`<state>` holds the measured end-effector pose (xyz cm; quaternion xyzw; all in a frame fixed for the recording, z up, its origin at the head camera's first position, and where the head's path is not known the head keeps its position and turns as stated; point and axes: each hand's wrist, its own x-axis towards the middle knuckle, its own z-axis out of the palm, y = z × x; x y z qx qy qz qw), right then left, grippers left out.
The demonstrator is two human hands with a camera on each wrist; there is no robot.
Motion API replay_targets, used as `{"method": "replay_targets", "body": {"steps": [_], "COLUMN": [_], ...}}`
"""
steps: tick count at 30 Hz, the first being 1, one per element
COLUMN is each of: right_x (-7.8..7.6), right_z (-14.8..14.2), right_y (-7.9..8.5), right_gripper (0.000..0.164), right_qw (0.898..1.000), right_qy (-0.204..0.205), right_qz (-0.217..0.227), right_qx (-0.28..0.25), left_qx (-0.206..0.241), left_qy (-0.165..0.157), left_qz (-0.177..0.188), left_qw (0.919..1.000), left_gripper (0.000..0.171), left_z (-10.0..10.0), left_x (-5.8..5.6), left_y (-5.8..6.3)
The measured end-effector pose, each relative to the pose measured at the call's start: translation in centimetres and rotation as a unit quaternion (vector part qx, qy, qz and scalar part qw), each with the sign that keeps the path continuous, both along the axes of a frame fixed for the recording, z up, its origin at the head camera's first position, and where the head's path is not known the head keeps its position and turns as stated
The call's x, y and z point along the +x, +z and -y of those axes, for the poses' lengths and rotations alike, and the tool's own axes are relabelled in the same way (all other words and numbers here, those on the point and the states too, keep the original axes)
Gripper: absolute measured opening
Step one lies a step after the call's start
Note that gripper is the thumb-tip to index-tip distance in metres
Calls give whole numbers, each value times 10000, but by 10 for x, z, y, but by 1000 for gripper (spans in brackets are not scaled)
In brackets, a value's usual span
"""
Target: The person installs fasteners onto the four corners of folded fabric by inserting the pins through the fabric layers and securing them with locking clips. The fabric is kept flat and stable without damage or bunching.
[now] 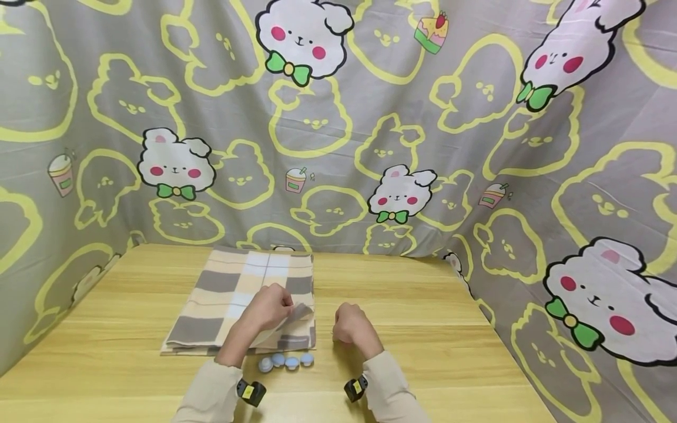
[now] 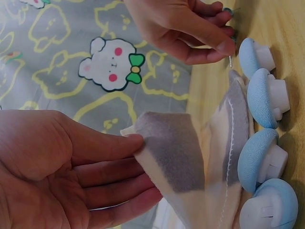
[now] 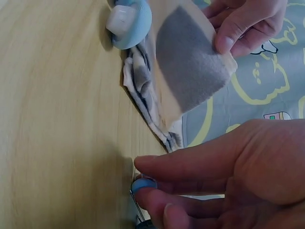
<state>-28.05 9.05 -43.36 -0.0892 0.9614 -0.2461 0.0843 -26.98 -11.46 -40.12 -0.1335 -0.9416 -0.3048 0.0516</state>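
My left hand (image 1: 271, 306) pinches a lifted corner of the folded plaid cloth (image 1: 208, 281) between thumb and fingers. In the left wrist view the raised grey-and-cream flap (image 2: 174, 143) stands up from the layers below. To the right of the cloth, low over the table, is my right hand (image 1: 351, 323). Its thumb and fingers pinch a small blue piece with a thin metal pin (image 3: 144, 184); the fingers partly hide it. Several mushroom-shaped quilt clips (image 2: 262, 98), with light blue fabric caps and white bases, lie in a row along the cloth's near edge.
The wooden table (image 1: 423, 364) extends around the cloth on both sides. A grey curtain with cartoon rabbits (image 1: 317, 194) hangs behind the table and along its sides. Each wrist wears a small black camera (image 1: 251, 392).
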Motion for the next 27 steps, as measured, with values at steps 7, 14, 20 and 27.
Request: {"method": "replay_targets", "body": {"steps": [7,14,20,27], "right_x": [-5,-9,-10,-6], "right_z": [-2,0,4,14], "right_y": [-1,0,2,5], "right_gripper": [22,12,5,5], "right_qw": [9992,9925,9815,9648], "right_qy": [231,495,350,430], "right_qz": [-287,-417,-106,-197], "right_qx": [-137,-1035,-1881,-2588], "left_qx": [-30,-29,37,119], "left_qy": [-36,-33,-69,-118], "left_qz": [4,65,84,65], "left_qw": [10000,10000,9999,9998], "left_gripper": [16,16,16,17], "left_z": [-1,-1,-1,-1], "left_x": [0,-1,-2,-2], "left_y": [0,1,-1,-2]}}
